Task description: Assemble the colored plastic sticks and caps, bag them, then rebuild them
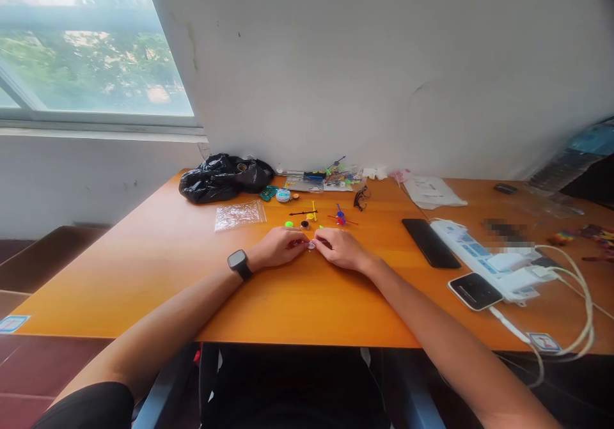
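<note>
My left hand point(283, 246) and my right hand point(339, 247) meet over the middle of the wooden table. Their fingertips pinch a small white round piece point(311, 245) between them; its exact kind is too small to make out. Just beyond the fingers lie a bright green round piece point(289, 224) and a small dark round piece point(305, 224). Farther back are a yellow plastic piece point(312, 213) with a dark stick across it, and a blue and red plastic piece point(340, 215). A black watch point(238, 263) is on my left wrist.
A clear plastic bag point(240, 215) and a black plastic bag point(225, 178) lie left of centre. To the right are a black phone point(430, 242), a white power strip point(472, 250) with cables and a white-edged device point(474, 290). Packets of small parts point(321, 181) rest by the wall.
</note>
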`<state>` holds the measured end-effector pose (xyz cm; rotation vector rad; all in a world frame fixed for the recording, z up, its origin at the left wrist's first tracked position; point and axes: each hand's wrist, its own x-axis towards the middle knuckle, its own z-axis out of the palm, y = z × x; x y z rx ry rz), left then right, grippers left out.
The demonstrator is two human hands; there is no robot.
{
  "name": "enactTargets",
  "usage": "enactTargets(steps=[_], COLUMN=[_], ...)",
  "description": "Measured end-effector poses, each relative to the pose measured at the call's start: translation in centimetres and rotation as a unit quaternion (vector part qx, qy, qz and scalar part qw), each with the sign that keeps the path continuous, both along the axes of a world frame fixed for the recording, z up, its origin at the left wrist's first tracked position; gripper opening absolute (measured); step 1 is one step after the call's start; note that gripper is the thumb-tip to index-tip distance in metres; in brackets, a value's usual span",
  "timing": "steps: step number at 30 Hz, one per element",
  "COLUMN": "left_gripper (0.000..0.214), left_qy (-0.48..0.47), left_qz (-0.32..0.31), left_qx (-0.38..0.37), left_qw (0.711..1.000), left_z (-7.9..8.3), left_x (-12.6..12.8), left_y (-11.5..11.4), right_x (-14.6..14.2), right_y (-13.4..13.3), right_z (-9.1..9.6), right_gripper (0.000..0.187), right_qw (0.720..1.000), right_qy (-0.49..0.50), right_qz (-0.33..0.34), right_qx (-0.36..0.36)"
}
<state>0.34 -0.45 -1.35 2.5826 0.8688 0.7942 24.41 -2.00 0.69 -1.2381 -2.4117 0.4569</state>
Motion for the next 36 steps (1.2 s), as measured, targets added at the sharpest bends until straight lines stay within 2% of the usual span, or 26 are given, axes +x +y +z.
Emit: enactTargets(steps=[16,22,26,36], left_gripper=[0.021,0.023,0.023,0.022], left_qy=[-0.006,0.027,0.035,0.043], left_qz=[-0.007,-0.004,-0.007,-0.013], left_qx=[0.014,0.017,0.023,0.039], left_qw=[1.0,0.999,0.999,0.998], left_z=[0.2,0.5,0.6,0.6], left_x=[0.1,0.2,0.3,0.4], left_y=[-0.1,-0.3,-0.3,-0.4], right_x=[-0.3,-0.3,-0.3,0.0], right_y=[-0.4,0.0,0.2,1.0], right_z=[0.7,0.0,-0.4,-1.2], right_gripper=[0.024,0.019,0.018,0.023], right_qw=[0.998,0.996,0.994,0.992], right_qy=[-0.006,0.01,0.039,0.08], right_qz=[-0.057,-0.08,-0.092,-0.071], right_qx=[-0.031,-0.023,-0.047,-0.066])
